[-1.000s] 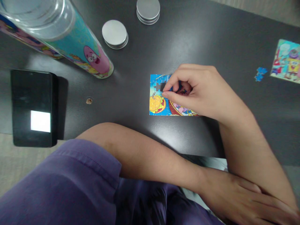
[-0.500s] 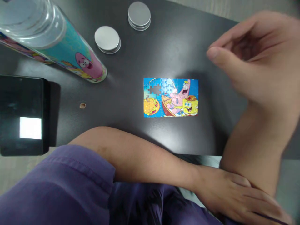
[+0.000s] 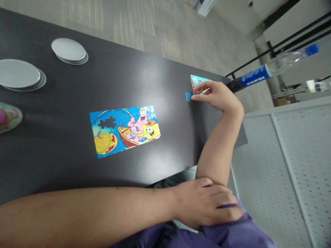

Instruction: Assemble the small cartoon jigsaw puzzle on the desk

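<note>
My right hand (image 3: 213,96) reaches to the far right of the table, thumb and fingers apart. Its thumb tip is right beside a small blue jigsaw piece (image 3: 188,96); whether they touch I cannot tell. Under the fingers lies a colourful printed card or puzzle (image 3: 198,80), partly hidden. My left hand (image 3: 207,203) is laid across my right arm near the elbow, fingers curled over it. Left of the middle lies a flat cartoon jigsaw puzzle (image 3: 126,132), a sponge and a pink starfish in a boat, with a piece-shaped gap at its upper left.
Two stacks of silver discs, a near stack (image 3: 19,74) and a farther stack (image 3: 69,50), stand at the left. A printed cylinder's end (image 3: 9,117) shows at the left edge. A Pepsi bottle (image 3: 256,75) stands at the table's right end, beside a perforated white panel (image 3: 305,155).
The view has swung right, bringing the bottle, the loose piece and the second printed picture into sight. My right hand has gone down to the piece. My left hand stays on my right arm.
</note>
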A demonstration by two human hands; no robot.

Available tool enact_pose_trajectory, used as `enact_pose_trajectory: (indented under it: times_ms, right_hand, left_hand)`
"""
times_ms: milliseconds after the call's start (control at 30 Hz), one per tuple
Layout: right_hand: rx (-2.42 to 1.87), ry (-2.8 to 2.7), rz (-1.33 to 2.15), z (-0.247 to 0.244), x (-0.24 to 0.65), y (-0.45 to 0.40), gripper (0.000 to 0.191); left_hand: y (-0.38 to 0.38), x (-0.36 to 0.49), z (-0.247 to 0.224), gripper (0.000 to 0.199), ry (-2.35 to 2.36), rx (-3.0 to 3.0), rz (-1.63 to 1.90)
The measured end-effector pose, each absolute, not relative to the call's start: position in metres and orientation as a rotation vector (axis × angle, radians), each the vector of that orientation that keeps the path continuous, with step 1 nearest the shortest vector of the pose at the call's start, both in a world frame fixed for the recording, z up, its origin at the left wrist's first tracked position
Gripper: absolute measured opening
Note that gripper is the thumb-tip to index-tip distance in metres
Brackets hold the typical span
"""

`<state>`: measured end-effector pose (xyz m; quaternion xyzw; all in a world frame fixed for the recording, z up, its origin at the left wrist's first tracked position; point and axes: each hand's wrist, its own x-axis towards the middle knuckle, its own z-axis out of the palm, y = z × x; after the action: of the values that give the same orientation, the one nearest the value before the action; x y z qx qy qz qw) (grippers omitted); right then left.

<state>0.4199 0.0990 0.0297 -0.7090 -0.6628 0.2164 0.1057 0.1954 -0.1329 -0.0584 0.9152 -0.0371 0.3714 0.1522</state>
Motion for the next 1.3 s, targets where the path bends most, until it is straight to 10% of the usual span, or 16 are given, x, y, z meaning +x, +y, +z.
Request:
enact_pose_trajectory:
  times_ms: [533,1300]
  right_hand:
    - [-1.787,-2.035,1.119,0.02,0.377,0.105,0.038]
    - [-2.215,-2.197,0.679,0.038,0.356,0.097,0.035]
  left_hand:
    - [-0.132,0.194,-0.052,0.065,-0.103,2.691,1.006]
    - [-0.134,0.186,-0.03,0.101,-0.024,3.1,0.78]
